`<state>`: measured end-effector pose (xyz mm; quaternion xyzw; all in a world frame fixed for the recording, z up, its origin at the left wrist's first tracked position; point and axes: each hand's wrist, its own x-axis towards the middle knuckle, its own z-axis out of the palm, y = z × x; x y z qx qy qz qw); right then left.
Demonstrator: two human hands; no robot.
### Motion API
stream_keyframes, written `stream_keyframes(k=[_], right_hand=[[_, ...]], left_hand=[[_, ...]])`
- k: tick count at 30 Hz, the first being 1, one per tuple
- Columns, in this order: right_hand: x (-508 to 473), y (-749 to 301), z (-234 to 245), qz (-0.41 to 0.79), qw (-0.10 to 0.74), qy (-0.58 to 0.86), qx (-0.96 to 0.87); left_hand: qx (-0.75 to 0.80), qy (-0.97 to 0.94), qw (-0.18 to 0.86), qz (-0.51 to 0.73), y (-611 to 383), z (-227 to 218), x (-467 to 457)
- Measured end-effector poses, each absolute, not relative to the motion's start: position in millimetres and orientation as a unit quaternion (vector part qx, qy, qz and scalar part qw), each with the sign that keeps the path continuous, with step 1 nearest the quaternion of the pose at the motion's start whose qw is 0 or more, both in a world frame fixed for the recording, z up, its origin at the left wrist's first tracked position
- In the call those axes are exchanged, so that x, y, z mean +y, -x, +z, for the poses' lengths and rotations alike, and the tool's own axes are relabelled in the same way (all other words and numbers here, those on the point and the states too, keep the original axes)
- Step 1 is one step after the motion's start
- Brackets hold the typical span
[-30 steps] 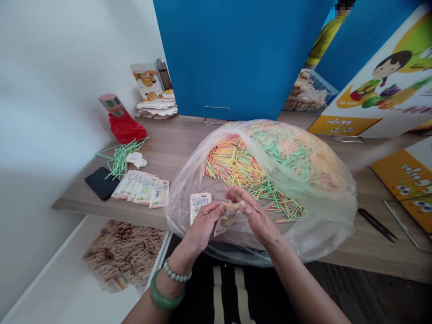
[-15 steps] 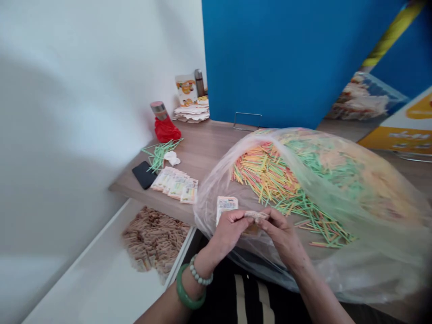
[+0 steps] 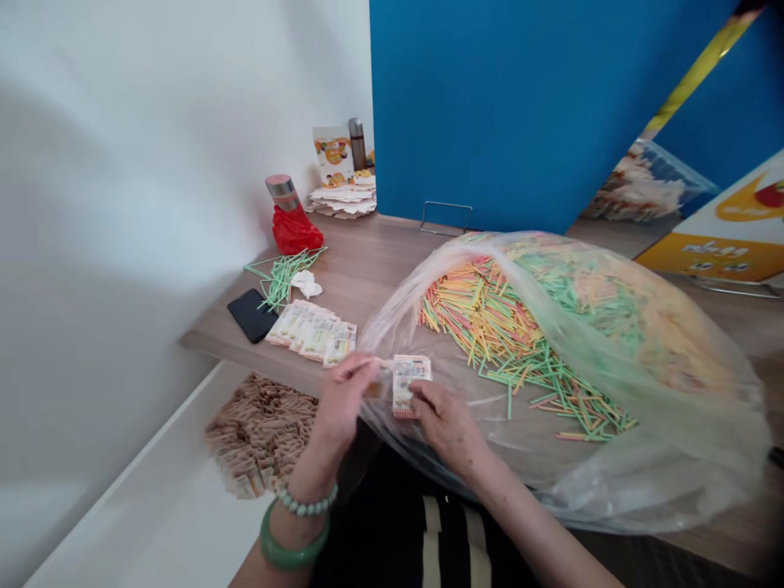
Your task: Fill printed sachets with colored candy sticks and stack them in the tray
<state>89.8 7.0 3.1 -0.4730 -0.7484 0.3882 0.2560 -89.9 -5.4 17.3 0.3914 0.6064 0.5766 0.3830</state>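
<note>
Blurred packet (image 3: 373,388) was pinched by left hand (image 3: 343,400), apart from right hand (image 3: 446,423) | printed packet (image 3: 404,372), near front edge of table (image 3: 361,257), was touched by right, grip untellable | could be dragged off if plastic bag (image 3: 665,482) was snagged

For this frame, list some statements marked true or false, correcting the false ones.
1. The right hand touches a printed packet. True.
2. The green bangle is on the right wrist. False: it is on the left wrist.
3. Loose green sticks lie close to the red bag. True.
4. The brown packets are piled on the tabletop. False: they lie below it.
5. The translucent bag holds coloured sticks. True.
6. The black flat object lies right of the translucent bag. False: it lies to the left.
</note>
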Motion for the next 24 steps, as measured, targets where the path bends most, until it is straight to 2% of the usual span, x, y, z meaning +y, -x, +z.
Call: stream_keyframes(k=[3, 5, 8, 10, 12, 15, 17, 19, 22, 24], right_hand=[[13.9, -84.9, 4.9, 0.217, 0.147, 0.596, -0.759], [19.6, -80.2, 3.2, 0.159, 0.081, 0.634, -0.753], [26.6, -74.1, -1.8, 0.184, 0.044, 0.649, -0.737], [29.4, -73.8, -4.8, 0.230, 0.060, 0.657, -0.716], [30.2, -77.2, -6.6, 0.264, 0.079, 0.666, -0.693], [28.2, -86.8, -7.5, 0.273, 0.106, 0.688, -0.664], [25.6, -93.5, -7.6, 0.274, 0.160, 0.687, -0.654], [23.2, -98.3, -6.8, 0.298, 0.257, 0.657, -0.643], [24.1, -100.7, -2.6, 0.440, 0.374, 0.565, -0.589], [32.8, -100.7, 2.9, 0.547, 0.368, 0.496, -0.565]], left_hand=[[0.709, -0.468, 0.187, 0.493, 129.0, 6.2, 17.5], [0.779, -0.513, 0.062, 0.355, 145.1, -2.0, 33.2], [0.837, -0.514, -0.051, 0.180, 154.2, -13.1, 47.9], [0.843, -0.510, -0.085, 0.150, 154.0, -17.9, 49.0], [0.835, -0.513, -0.097, 0.175, 149.5, -18.8, 43.1], [0.787, -0.547, -0.031, 0.283, 130.0, -12.3, 25.9], [0.730, -0.575, 0.083, 0.359, 108.7, -5.0, 14.8], [0.688, -0.561, 0.223, 0.403, 85.6, 1.1, 8.2], [0.641, -0.476, 0.434, 0.417, 60.2, 4.6, 8.6], [0.603, -0.410, 0.523, 0.442, 53.0, 4.6, 13.6]])
